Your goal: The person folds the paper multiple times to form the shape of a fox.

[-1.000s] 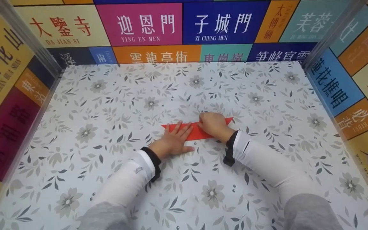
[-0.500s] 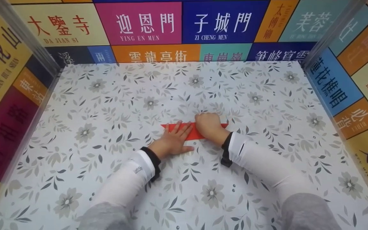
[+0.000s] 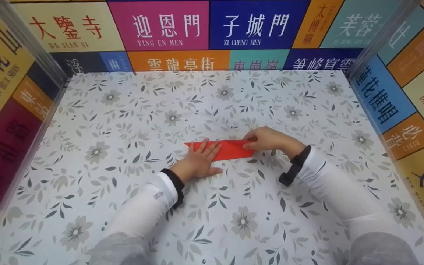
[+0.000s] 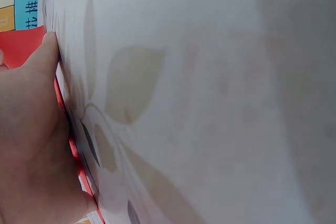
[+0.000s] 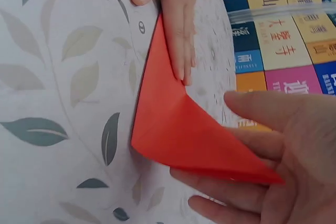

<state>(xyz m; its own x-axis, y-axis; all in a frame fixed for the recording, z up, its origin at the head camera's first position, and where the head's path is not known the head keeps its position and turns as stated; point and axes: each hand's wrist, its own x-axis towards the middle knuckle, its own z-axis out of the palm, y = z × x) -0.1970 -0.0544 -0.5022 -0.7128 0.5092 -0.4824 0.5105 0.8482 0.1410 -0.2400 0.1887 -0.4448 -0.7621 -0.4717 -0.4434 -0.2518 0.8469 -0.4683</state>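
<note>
A strip of folded red paper (image 3: 230,150) lies on the flower-patterned table, its right part bent up a little. My left hand (image 3: 196,165) rests on the left part, fingers spread and straight over it, thumb out on the table. At the right end my right hand (image 3: 267,139) holds the paper's corner among its curled fingers. In the right wrist view the raised red flap (image 5: 194,140) reaches toward the palm, several fingers passing behind it, with the thumb (image 5: 252,106) apart from the sheet. Red paper (image 4: 21,45) also shows under the left hand in the left wrist view.
A white tabletop (image 3: 212,206) printed with grey flowers and leaves surrounds the paper. Colourful panels with lettering (image 3: 160,27) stand along the back, left and right sides of the table. Both arms wear white sleeves with black wrist straps.
My right hand goes from a fist pressing on the paper, sliding left, to holding its right end with fingers around the corner, and the paper there bends up. The left hand stays still.
</note>
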